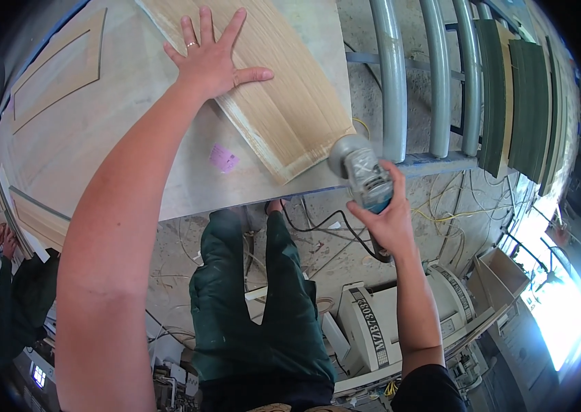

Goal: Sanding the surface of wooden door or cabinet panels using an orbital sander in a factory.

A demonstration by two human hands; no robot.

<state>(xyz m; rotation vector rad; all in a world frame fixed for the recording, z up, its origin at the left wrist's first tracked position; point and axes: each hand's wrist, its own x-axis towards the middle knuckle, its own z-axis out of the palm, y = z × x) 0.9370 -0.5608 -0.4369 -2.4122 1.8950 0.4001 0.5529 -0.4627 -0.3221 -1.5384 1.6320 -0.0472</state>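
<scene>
Head view, looking down over a workbench. The left hand (211, 58) lies flat, fingers spread wide, palm down on a pale wood-veneered panel (283, 103) — it grasps nothing and simply presses on the sheet; a ring shows on one finger. The panel lies at a slant on the light board tabletop (132, 117), its near corner reaching the table's front edge. The strip along the panel's left and near edges looks lighter and rougher than the striped grain of the middle.

The right hand (388, 223) is wrapped tightly around the body of a handheld power sander (362, 175), grey with a blue-green section — fingers curled fully about it. The tool's round grey head sits at the near right corner of the panel, at the table edge; whether it actually touches the wood cannot be told. A black cable (318, 223) runs from the tool down toward the floor.

A small pink paper slip (223, 158) lies on the tabletop just left of the panel. Grey curved metal bars (393, 82) stand right of the table, with dark green panels (510, 96) beyond. Below, the person's green trousers (256, 309) over a littered concrete floor; at far left, another person's hands (1, 237) and dark green sleeves
</scene>
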